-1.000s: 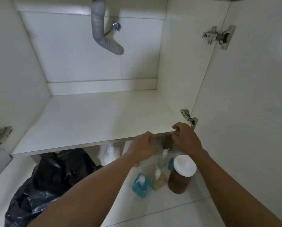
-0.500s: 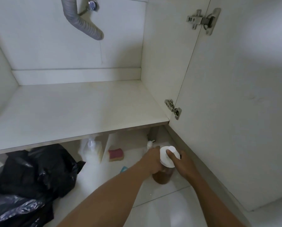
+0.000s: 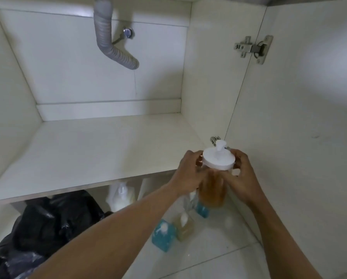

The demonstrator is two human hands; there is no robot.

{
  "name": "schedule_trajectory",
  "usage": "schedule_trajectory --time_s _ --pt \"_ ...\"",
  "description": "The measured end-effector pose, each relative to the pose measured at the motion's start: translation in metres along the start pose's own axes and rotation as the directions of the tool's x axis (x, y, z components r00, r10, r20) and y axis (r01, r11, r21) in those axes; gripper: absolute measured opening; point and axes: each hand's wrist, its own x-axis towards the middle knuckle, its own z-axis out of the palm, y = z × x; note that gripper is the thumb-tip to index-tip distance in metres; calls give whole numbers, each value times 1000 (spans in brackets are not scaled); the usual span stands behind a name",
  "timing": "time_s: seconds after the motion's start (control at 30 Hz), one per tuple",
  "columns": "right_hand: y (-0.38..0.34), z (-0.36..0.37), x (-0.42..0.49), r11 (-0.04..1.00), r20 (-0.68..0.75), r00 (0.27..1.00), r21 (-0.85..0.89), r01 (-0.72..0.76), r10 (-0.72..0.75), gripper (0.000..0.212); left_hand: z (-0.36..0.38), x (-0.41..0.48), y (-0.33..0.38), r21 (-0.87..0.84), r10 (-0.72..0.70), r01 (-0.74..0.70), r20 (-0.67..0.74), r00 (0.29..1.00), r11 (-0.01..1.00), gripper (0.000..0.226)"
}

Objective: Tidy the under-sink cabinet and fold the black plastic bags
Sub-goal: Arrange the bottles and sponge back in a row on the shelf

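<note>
Both my left hand [image 3: 188, 172] and my right hand [image 3: 242, 176] now carry the amber jar [image 3: 212, 191] in the air. Half a second ago it stood on the floor [image 3: 218, 250] under the shelf [image 3: 88, 158]; now it is level with the shelf's front edge, near its right front corner. Any print on the jar and on the small bottles is too blurred to read. My left fingers are curled round the jar just below its white lid [image 3: 218, 160], and my right fingers grip the opposite side. On the floor below stand a blue bottle [image 3: 163, 236] and a yellowish bottle [image 3: 184, 227], touching each other. A white bottle [image 3: 120, 196] stands further back under the shelf. The black plastic bags [image 3: 47, 222] lie crumpled on the floor beneath the shelf's left front part.
</note>
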Motion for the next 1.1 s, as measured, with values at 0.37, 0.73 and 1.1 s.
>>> schedule_trajectory --time_s 0.37,0.73,1.1 --pt "-66 78 142 982 -119 975 -19 190 -190 104 -100 102 34 94 37 -12 -271 962 995 64" --pt "-12 179 280 965 -136 956 -42 258 -261 87 -138 193 -134 548 -145 278 -273 951 789 56" --pt "26 207 384 957 -125 957 -164 241 -262 82 -163 233 -252 731 -316 394 -252 915 558 65"
